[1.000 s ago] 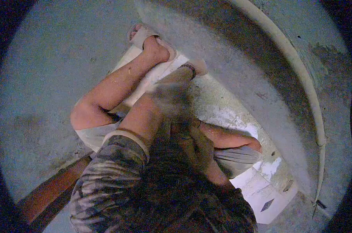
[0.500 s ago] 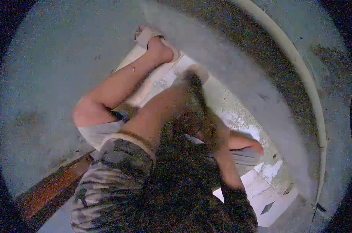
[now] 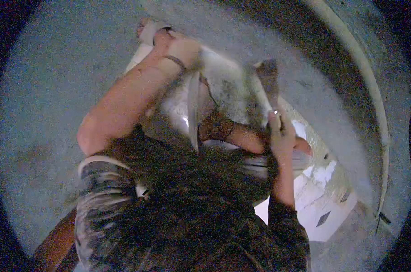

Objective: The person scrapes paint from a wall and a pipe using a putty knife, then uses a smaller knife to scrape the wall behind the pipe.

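My right hand (image 3: 281, 133) is closed around the handle of what looks like a wide-bladed scraper (image 3: 267, 78). Its flat, dark, flared blade points away from me, over the pale strip in front of my legs. My left hand (image 3: 188, 51), a wristband on its wrist, reaches out beside my sandalled foot (image 3: 152, 32). Motion blur hides its fingers, so whether it holds anything does not show. Between the two hands lies a pale, worn surface (image 3: 228, 86) with grey patches. My other leg (image 3: 246, 137) is folded across in front of me.
Grey concrete floor (image 3: 46, 104) spreads out on the left. A long pale hose or pipe (image 3: 366, 77) curves along the right. White tiles with dark diamond shapes (image 3: 323, 220) lie at lower right, and a reddish-brown beam (image 3: 56, 242) at lower left.
My left hand has swung from the middle toward the upper left, beside the foot. My right hand has shifted right, and the scraper now shows clearly in it.
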`<state>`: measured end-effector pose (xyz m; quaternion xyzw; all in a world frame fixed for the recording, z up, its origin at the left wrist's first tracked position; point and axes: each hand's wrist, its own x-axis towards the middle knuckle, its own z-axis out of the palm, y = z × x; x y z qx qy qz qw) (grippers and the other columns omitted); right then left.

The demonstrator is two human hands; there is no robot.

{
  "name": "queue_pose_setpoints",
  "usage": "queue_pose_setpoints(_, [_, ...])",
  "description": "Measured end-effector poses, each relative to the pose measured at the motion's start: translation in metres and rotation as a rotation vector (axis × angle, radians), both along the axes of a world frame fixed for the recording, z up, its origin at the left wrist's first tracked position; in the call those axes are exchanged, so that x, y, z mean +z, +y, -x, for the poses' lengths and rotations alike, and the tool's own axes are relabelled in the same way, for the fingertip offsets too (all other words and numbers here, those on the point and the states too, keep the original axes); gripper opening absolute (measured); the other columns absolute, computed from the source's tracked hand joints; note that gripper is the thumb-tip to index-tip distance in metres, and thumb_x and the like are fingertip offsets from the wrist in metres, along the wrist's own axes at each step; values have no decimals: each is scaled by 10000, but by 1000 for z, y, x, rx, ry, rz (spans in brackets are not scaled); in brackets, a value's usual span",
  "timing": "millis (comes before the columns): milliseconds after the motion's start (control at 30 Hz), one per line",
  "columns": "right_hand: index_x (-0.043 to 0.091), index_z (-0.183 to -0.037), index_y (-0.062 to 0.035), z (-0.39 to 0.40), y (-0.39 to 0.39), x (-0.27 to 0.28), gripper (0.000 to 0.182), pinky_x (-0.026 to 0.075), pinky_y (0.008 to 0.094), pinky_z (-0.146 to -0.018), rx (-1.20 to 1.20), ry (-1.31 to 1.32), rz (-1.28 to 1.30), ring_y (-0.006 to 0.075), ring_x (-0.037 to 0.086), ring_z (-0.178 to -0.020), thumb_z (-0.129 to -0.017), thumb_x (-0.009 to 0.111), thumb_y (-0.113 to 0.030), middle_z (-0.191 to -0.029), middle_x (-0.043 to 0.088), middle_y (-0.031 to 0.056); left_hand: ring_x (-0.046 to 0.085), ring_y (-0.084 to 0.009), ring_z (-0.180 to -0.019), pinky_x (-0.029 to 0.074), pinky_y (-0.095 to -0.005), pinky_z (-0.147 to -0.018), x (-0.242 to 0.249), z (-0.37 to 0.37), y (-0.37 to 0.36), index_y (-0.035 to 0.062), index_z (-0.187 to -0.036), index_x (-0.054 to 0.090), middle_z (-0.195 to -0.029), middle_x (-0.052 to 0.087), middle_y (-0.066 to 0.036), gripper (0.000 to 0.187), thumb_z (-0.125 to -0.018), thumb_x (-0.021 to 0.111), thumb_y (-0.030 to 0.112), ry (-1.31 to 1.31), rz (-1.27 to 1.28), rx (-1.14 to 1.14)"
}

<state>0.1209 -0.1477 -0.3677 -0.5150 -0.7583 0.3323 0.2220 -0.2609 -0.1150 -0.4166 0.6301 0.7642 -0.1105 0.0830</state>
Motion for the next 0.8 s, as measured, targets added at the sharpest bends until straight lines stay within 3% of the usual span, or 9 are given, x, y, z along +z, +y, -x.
queue_pose_setpoints(100, [573,-1172,4,-31,10,-12,361,445,258,-703,-160,151,145,139,563,-777,-917,566,-253,-898,637,57,630,-352,-912,479,-428,-852,36,20,-21,49,-1003,610,-1010,650,-183,269,-839,492,228,98,-252,31])
queue_pose_setpoints(167, [578,-1153,-1,-40,9,-5,340,445,315,-834,-239,194,306,196,578,-945,-920,547,-247,-1010,653,109,628,-352,-929,483,-446,-838,61,50,-45,53,-1043,612,-975,658,-193,325,-870,479,294,10,-304,74])
queue_pose_setpoints(300, [562,-1167,-2,-45,6,-6,330,438,296,-854,-266,183,311,178,572,-950,-924,543,-225,-1060,634,111,598,-344,-1030,449,-439,-913,58,95,-81,117,-1341,432,-1096,621,-197,510,-913,461,391,158,320,307])
queue_pose_setpoints(467, [556,-1183,-7,-37,5,-1,333,435,300,-867,-189,154,170,190,574,-967,-913,565,-203,-1068,631,120,458,-317,-1228,376,-377,-1008,79,-21,-136,53,-1370,372,-1321,473,-197,610,-893,524,401,241,357,415])
queue_pose_setpoints(533, [574,-1161,-2,-34,7,3,319,439,304,-869,-124,125,188,203,575,-984,-897,589,-180,-1081,627,122,398,-321,-1271,346,-365,-1029,98,-32,-127,63,-1362,383,-1351,437,-197,617,-866,580,373,-1274,-183,421])
queue_pose_setpoints(567, [574,-1161,-2,-36,8,1,319,439,304,-869,-128,127,185,203,575,-984,-897,589,-180,-1081,627,122,398,-321,-1271,346,-365,-1029,96,-29,-122,63,-1362,383,-1351,437,-197,617,-866,580,373,-1274,-184,415])
queue_pose_setpoints(633, [588,-1139,2,-39,8,-3,308,442,302,-861,-171,213,277,190,574,-977,-892,594,-182,-1074,626,115,484,-331,-1192,396,-367,-977,88,-18,-108,46,-1266,502,-1269,508,-215,505,-848,611,306,-539,-414,52])
queue_pose_setpoints(733, [589,-1134,-21,-44,0,12,321,453,238,-705,-243,279,395,106,571,-775,-898,594,-238,-874,627,38,598,-327,-1021,463,-369,-876,82,-41,-87,17,-1104,615,-1090,610,-219,362,-843,614,268,-635,-430,212])
queue_pose_setpoints(800, [586,-1143,-20,-46,-16,27,322,445,229,-680,-223,431,437,99,563,-763,-897,591,-227,-867,617,31,653,-316,-844,502,-362,-774,90,-79,-72,8,-976,662,-901,661,-192,279,-830,628,244,-581,-651,43])
